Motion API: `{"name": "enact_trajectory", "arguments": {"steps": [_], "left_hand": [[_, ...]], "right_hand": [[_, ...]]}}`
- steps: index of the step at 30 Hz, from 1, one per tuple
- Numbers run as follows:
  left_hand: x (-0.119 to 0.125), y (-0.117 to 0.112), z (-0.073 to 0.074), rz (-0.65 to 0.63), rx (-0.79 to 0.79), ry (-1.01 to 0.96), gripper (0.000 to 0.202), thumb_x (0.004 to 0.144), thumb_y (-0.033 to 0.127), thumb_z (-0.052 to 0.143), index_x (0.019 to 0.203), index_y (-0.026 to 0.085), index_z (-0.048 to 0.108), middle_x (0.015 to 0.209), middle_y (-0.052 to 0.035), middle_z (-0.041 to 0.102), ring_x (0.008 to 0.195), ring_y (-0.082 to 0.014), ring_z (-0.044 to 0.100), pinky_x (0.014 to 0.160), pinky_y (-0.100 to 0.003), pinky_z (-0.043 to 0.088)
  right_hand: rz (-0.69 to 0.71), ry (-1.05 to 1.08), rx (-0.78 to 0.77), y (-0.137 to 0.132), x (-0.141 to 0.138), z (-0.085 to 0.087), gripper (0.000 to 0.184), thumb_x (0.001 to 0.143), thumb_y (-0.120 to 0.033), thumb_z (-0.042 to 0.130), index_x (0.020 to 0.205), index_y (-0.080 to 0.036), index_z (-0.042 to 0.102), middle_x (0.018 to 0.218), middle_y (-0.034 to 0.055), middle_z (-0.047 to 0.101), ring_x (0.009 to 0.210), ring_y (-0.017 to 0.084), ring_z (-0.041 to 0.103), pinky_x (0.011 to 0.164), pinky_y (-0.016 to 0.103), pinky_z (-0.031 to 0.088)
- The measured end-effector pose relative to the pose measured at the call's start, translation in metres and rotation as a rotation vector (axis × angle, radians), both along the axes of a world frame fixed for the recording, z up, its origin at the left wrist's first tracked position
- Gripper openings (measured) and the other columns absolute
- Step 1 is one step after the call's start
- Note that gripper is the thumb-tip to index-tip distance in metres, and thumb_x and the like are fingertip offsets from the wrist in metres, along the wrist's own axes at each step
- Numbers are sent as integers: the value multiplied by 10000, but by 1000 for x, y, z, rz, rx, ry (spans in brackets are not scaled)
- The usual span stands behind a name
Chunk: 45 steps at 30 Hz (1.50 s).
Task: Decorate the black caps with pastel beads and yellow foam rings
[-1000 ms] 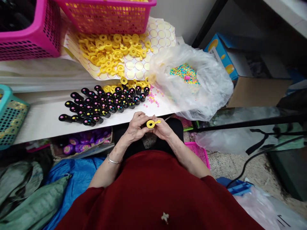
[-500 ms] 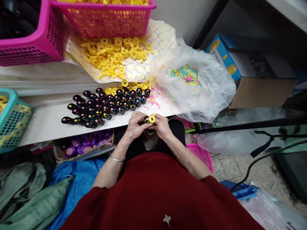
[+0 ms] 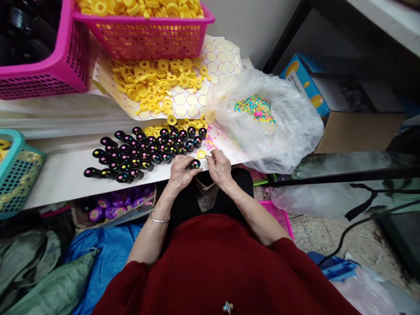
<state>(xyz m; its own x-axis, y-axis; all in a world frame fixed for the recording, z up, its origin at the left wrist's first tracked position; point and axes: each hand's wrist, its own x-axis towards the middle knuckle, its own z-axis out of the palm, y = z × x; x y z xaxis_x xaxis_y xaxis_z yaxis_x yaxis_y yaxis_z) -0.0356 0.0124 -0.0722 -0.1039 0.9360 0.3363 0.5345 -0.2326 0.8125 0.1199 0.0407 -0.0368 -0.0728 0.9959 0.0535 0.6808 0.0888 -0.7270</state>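
Observation:
Near the table's front edge, my left hand [image 3: 181,174] is closed around a small black tube [image 3: 195,164] with coloured beads showing in its round end. My right hand [image 3: 220,168] pinches the side of a yellow ring-shaped cap [image 3: 201,154] between thumb and fingertips. The cap is just above the tube and apart from it. To the left stand several rows of black tubes [image 3: 144,164] with pink, yellow and blue beads in their tops. Pink beads [image 3: 211,139] lie scattered beyond my right hand.
Yellow ring caps [image 3: 151,85] are heaped on a sticker sheet [image 3: 190,103]. Behind stands a pink basket [image 3: 154,39] of more caps. A plastic bag [image 3: 288,127] holds coloured beads [image 3: 254,107]. A cardboard box [image 3: 357,131] is at right, a teal basket [image 3: 28,175] at left.
My hands have moved apart. The yellow cap, which was in front of the tube, is now beyond it and turned over. The tube has shifted slightly left, its beaded end more visible.

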Motion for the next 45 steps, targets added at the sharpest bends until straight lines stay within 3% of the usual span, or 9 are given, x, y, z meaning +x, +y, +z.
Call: {"name": "enact_trajectory", "arguments": {"steps": [8,16,23,29,33,36,38,41,45], "left_hand": [[7,0,-10,64,114,76,373,699,492,705,946,212,697,826,-56,666,810,-202,539,776,-353,452],[6,-3,-15,132,162,104,510,636,566,725,975,190,675,861,-87,673,836,-222,569,807,-364,459],[6,-10,-9,168,202,64,460,685,540,701,974,185,657,875,-82,666,857,-207,576,803,-364,475],[6,-13,-5,189,215,39,339,743,455,683,943,183,656,833,-63,664,828,-185,577,742,-341,490],[9,-17,-1,247,263,-22,315,700,400,736,910,176,668,851,-70,670,840,-187,582,764,-344,479],[21,-27,13,365,213,-178,273,681,373,751,842,163,685,786,-51,660,761,-161,568,720,-311,465],[33,-36,28,374,58,-403,247,700,370,731,815,154,695,718,-27,644,662,-124,541,654,-273,450],[51,-50,50,198,-275,-830,271,695,388,723,805,141,709,674,-11,635,592,-91,519,590,-232,430],[56,-57,59,92,-559,-1122,238,602,332,769,701,126,702,597,-2,613,550,-77,504,540,-205,405]], "right_hand": [[221,-390,-35,24,-11,12,192,862,-274,448,950,-174,586,1059,107,552,873,225,549,687,315,411],[83,-193,58,36,-10,-12,218,796,-124,375,801,-168,588,774,49,583,703,170,508,660,284,374],[160,-355,65,27,-11,-4,231,896,-258,405,956,-170,609,1003,87,574,819,178,542,659,269,378],[121,-508,32,32,-16,-4,280,911,-180,335,963,-137,607,970,115,597,778,196,549,629,282,360],[61,-508,238,34,0,-10,326,924,-151,288,869,-122,608,839,122,605,736,183,539,606,276,356],[129,-520,602,23,16,-5,324,924,-129,297,818,-125,604,768,115,614,654,158,517,564,281,338],[249,-536,916,7,23,3,249,913,-131,365,859,-119,608,792,120,641,615,146,504,541,290,328],[471,-518,1239,-25,28,13,160,887,-171,461,898,-118,612,854,137,669,620,149,518,527,293,343],[608,-425,1216,-54,29,14,157,874,-158,471,855,-132,625,840,125,676,660,156,550,542,289,385]]}}
